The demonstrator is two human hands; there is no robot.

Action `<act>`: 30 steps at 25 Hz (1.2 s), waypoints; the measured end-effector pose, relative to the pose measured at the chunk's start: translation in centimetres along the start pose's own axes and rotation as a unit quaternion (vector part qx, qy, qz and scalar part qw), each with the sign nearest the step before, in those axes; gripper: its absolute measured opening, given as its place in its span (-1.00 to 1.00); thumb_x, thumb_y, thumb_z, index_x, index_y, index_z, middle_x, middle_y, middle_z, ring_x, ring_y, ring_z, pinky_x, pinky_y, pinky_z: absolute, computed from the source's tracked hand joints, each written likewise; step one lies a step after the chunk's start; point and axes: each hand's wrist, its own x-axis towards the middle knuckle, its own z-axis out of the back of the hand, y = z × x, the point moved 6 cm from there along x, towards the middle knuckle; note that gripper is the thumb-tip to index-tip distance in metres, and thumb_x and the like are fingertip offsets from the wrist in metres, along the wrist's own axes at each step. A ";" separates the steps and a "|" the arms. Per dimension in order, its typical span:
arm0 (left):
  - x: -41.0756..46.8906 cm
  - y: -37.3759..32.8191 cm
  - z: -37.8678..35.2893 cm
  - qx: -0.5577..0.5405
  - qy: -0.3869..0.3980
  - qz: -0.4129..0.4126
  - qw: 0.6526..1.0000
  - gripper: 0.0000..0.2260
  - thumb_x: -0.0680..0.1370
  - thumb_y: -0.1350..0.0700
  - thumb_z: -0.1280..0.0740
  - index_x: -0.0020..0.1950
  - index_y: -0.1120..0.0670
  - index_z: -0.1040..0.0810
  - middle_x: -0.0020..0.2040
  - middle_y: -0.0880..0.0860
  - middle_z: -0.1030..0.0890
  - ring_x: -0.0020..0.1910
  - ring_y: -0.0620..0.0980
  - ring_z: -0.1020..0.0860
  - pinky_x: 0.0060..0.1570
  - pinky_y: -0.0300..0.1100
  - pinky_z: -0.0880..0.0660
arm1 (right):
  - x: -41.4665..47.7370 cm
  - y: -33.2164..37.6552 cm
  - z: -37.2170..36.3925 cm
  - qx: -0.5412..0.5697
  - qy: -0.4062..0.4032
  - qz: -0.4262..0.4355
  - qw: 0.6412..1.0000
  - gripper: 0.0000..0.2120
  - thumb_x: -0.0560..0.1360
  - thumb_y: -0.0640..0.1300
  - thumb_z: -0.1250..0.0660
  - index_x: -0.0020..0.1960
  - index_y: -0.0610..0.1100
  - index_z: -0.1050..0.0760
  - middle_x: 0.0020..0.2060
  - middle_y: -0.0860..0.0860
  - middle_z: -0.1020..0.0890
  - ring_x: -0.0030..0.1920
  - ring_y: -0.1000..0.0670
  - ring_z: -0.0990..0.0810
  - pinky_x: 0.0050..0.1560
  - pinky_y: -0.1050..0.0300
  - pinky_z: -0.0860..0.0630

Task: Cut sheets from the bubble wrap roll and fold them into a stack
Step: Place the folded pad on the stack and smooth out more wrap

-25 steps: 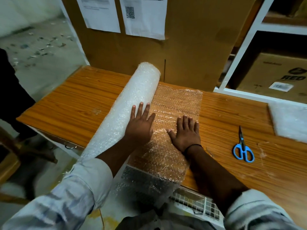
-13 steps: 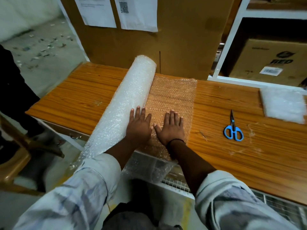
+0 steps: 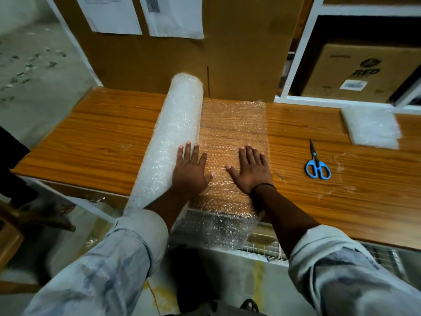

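1. Wood-grain desk [image 3: 95, 142] fills the middle of the view, with its near edge just in front of the person, whose rolled pale sleeves [image 3: 127, 254] sit lowest in the picture.
2. Over that near edge hangs the loose end of the unrolled sheet [image 3: 232, 137], which is clear enough that the wood shows through it.
3. On the sheet, the left hand [image 3: 190, 172] lies flat and open, fingers spread, its outer fingers touching the side of the bubble wrap roll [image 3: 173, 137].
4. Just to its right, the right hand [image 3: 251, 172] also presses palm-down on the sheet, fingers splayed and gripping nothing (a dark band circles that wrist).
5. The roll lies on the desk to the left of the sheet, running from the near edge, which it overhangs, toward the far one.
6. Well to the right of the sheet, blue-handled scissors [image 3: 316, 165] lie closed on the wood, blades pointing away.
7. Farther right and back rests a folded stack [image 3: 371, 126] of bubble wrap.
8. Behind the desk stands a large cardboard box [image 3: 239, 53] with papers taped to it, and beside it a white shelf [image 3: 298, 53] holding another carton.
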 end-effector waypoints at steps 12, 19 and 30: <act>-0.9 4.4 -0.9 -0.001 -0.064 -0.094 0.994 -0.20 0.58 -0.49 0.12 0.56 0.01 -0.41 0.64 0.17 -0.21 0.65 0.28 0.12 0.58 0.27 0.22 | -0.9 -2.1 0.3 0.002 0.015 -0.021 1.000 -0.14 0.61 0.44 0.21 0.69 -0.12 0.17 0.67 -0.08 0.15 0.66 -0.09 0.21 0.64 -0.09 0.22; -0.2 3.7 -1.4 0.007 -0.028 -0.080 0.996 -0.17 0.57 -0.51 0.18 0.64 -0.01 -0.26 0.66 0.13 -0.18 0.65 0.29 0.20 0.56 0.27 0.29 | -1.7 3.4 1.6 0.016 0.014 -0.007 1.000 -0.24 0.66 0.27 0.11 0.67 -0.19 0.17 0.65 -0.18 0.19 0.65 -0.20 0.23 0.64 -0.19 0.19; 1.6 4.7 -2.1 -0.003 -0.016 -0.103 0.995 -0.17 0.56 -0.51 0.19 0.66 -0.03 -0.19 0.67 0.10 -0.15 0.65 0.26 0.22 0.55 0.26 0.33 | -4.7 1.8 -0.1 0.020 -0.001 -0.018 1.000 -0.13 0.60 0.46 0.18 0.69 -0.10 0.13 0.68 -0.08 0.12 0.67 -0.10 0.19 0.63 -0.12 0.24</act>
